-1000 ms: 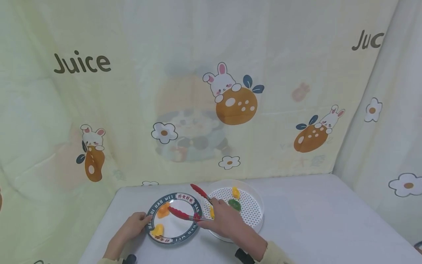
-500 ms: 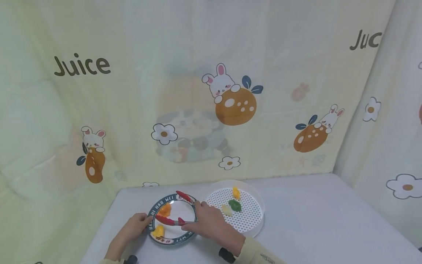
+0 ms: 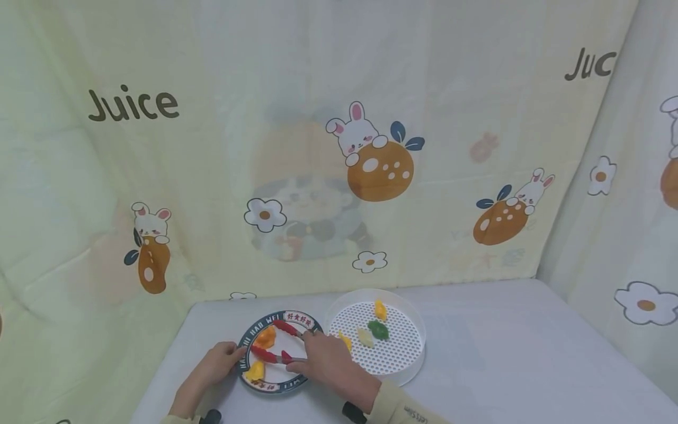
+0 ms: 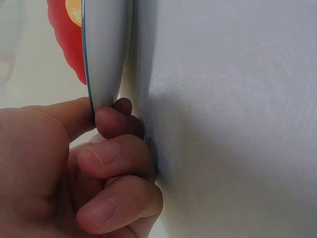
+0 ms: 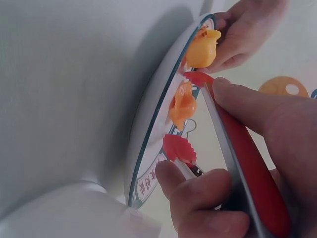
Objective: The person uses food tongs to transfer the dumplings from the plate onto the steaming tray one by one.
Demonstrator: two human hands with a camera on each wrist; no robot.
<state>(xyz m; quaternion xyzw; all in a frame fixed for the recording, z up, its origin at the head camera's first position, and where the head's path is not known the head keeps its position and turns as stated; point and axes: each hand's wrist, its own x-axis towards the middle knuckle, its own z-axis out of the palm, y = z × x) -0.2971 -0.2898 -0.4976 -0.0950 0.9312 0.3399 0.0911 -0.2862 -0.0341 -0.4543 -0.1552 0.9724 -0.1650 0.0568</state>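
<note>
Pinching the left rim of the plate point(image 3: 283, 375) with the left hand point(image 3: 217, 360), probably to stop it sliding or turning on the table point(image 3: 503, 353) under any push. Gripping red-tipped tongs point(image 3: 267, 355) in the right hand point(image 3: 333, 362), with the jaws spread, seemingly to straddle a soft-looking piece without squashing it. Coming in from the right, apparently so as to leave the left rim free for steadying. Set out with the plate just beside the white perforated tray point(image 3: 399, 347), perhaps for short carries (a guess, going by the similar pieces in both).

As for the orange piece point(image 3: 266, 337), lying on the left part of the plate, between the tong tips, right of the left hand and left of the right hand; impossible to tell whether touched. As for the yellow piece point(image 3: 256, 370), lying nearer, by the near-left rim, outside the tongs.
</note>
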